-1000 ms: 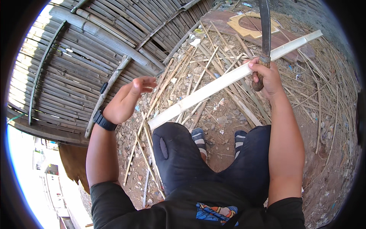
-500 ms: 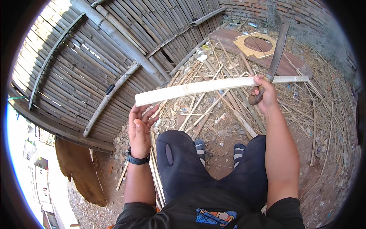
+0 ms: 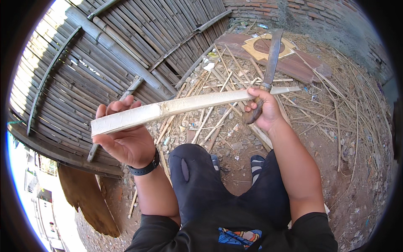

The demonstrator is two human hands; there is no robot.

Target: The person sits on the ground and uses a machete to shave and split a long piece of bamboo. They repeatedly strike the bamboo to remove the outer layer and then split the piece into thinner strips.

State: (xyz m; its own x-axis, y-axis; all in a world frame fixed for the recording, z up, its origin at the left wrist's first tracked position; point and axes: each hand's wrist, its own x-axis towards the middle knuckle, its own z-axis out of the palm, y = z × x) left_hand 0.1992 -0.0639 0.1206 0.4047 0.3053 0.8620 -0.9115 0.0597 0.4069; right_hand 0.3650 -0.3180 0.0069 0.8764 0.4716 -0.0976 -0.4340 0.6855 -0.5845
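Observation:
A long, pale split-bamboo strip [image 3: 189,103] stretches across in front of me, its broad end at the left and its thin end at the right. My left hand [image 3: 128,145] is loosely curled round the broad end, thumb at the lower edge and fingers behind. A dark watch band circles that wrist. In my right hand [image 3: 268,112] is the wooden handle of a machete [image 3: 273,59], its dark blade pointing up and away. The same hand pinches the strip near its thin end, beside the machete's handle.
Loose bamboo sticks and shavings [image 3: 319,105] litter the ground ahead. A brown board [image 3: 300,69] with a yellowish cut-out panel [image 3: 251,49] lies farther back. A bamboo-slat wall [image 3: 105,54] stands left, a brick wall [image 3: 327,21] behind. A torn brown sheet [image 3: 86,199] is at lower left.
The strip and machete have shifted left and a little nearer. My left hand, which was just below the strip's end with fingers spread, has come up round it.

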